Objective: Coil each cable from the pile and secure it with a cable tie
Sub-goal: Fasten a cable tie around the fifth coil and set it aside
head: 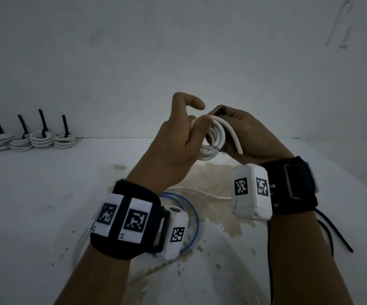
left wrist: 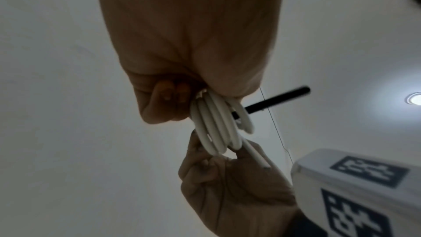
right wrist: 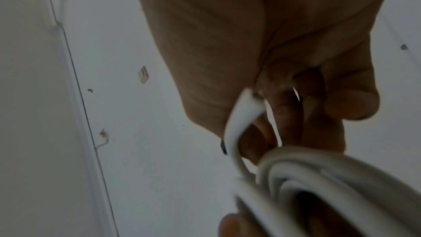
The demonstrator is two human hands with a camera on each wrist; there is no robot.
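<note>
Above the table I hold a white cable coil point(head: 213, 137) between both hands. My left hand point(head: 200, 123) grips its left side with thumb and curled fingers, the index finger lifted off. My right hand point(head: 237, 128) grips the right side, and a black cable tie point(head: 221, 111) pokes out at its fingertips. The cable's loose end point(head: 236, 139) sticks out toward me. In the left wrist view the coil point(left wrist: 216, 127) hangs from my left fingers point(left wrist: 168, 100) with the tie point(left wrist: 275, 100) standing out behind it. The right wrist view shows the blurred coil point(right wrist: 318, 177) close up.
Several tied white coils point(head: 24, 139) with upright black tie tails stand at the back left by the wall. Loose blue cable point(head: 194, 214) and white cable point(head: 211, 195) lie on the stained white table point(head: 46, 194) under my wrists. Spare black ties point(head: 336, 236) lie at the right.
</note>
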